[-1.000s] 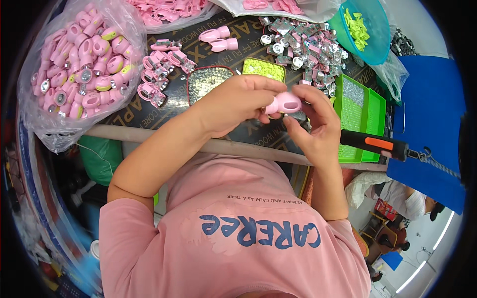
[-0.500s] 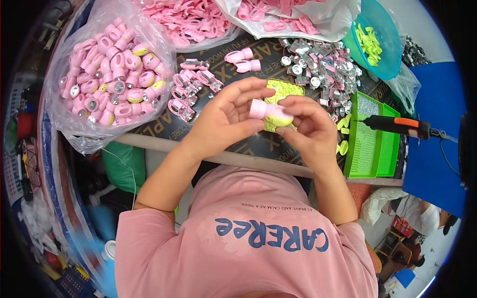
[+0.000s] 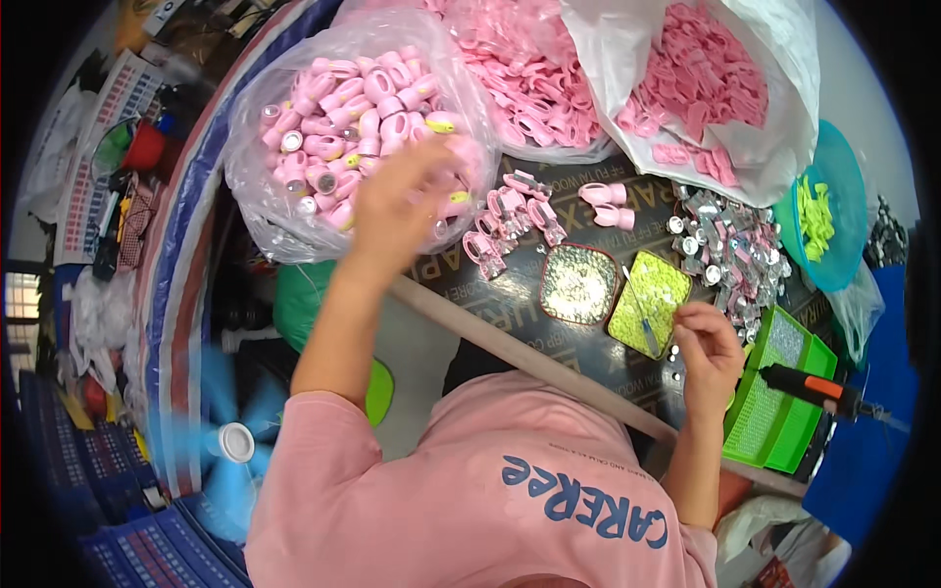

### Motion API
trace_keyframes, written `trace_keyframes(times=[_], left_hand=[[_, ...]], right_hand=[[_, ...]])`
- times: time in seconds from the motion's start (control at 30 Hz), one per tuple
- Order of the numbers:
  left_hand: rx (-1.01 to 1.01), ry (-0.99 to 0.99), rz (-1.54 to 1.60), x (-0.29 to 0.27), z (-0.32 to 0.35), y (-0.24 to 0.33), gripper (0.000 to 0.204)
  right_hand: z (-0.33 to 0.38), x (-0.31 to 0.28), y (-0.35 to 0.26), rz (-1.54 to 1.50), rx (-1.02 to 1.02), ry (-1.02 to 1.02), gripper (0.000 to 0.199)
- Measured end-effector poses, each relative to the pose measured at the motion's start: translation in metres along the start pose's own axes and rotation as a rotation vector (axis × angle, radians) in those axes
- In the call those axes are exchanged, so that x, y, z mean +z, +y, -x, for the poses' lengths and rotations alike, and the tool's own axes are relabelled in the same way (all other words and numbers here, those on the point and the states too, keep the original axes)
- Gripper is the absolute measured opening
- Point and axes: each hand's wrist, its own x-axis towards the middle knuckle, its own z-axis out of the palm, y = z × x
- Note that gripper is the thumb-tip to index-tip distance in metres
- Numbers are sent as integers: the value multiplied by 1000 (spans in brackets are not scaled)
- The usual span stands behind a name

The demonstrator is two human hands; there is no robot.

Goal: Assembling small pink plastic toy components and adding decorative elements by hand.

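Note:
My left hand (image 3: 402, 201) is over the right side of a clear plastic bag (image 3: 257, 201) heaped with pink torch-like casings (image 3: 343, 103), some with yellow-green parts. Motion smears its fingers, so whether it holds a casing does not show. My right hand (image 3: 710, 351) is at the right edge of a tray of small yellow-green pieces (image 3: 647, 284). Its fingers are curled, thumb and forefinger close together; anything pinched there is too small to make out. A thin screwdriver (image 3: 647, 328) lies across that tray. Beside it stands a tray of small silvery screws (image 3: 578, 284).
Pink assemblies (image 3: 510, 220) and two loose pink casings (image 3: 608, 204) lie on the dark table. Farther back are a white sack of pink parts (image 3: 608, 59) and a teal bowl (image 3: 851, 211). Right are a metallic parts pile (image 3: 730, 250), green basket (image 3: 774, 431) and black-orange electric screwdriver (image 3: 818, 389).
Both hands held a pink and yellow-green casing before. They have parted: the left went to the bag, the right to beside the yellow-green tray. The head view has swung left.

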Motion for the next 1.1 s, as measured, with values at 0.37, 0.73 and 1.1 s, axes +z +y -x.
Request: trace_keyframes(times=[0.37, 0.73, 1.1], left_hand=[[23, 353, -886, -105, -53, -87, 14], [326, 498, -930, -71, -50, -52, 11], [-681, -87, 1249, 126, 20, 9, 46]], right_hand=[[-55, 55, 5, 315, -69, -61, 17], [-168, 87, 43, 795, -498, -511, 58], [-174, 101, 29, 778, -56, -394, 54]])
